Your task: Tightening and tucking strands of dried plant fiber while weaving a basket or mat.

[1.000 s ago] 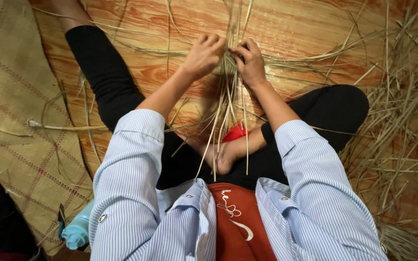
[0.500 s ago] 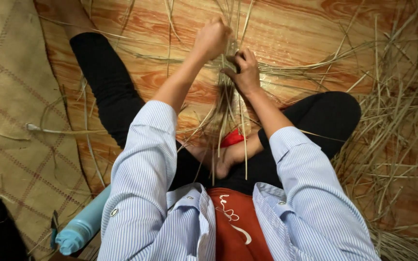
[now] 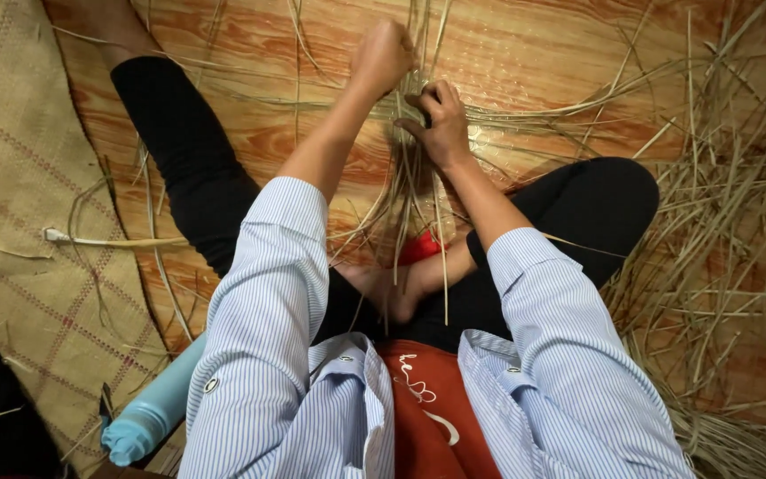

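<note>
The left hand (image 3: pixel 383 55) is clenched around dry straw strands (image 3: pixel 414 191), fist raised above the wooden floor (image 3: pixel 525 53). Just beside it, the right hand (image 3: pixel 441 124) has its fingers pinching the same bundle, whose loose ends trail toward the person's lap.

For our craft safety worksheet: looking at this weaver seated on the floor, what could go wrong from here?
1. The left hand pulls thin straw strands in a tight fist; a strand could snap or cut skin.
2. The right hand pins the strands; if it slips, the work may loosen.
3. The loose straw pile could tangle in.
</note>
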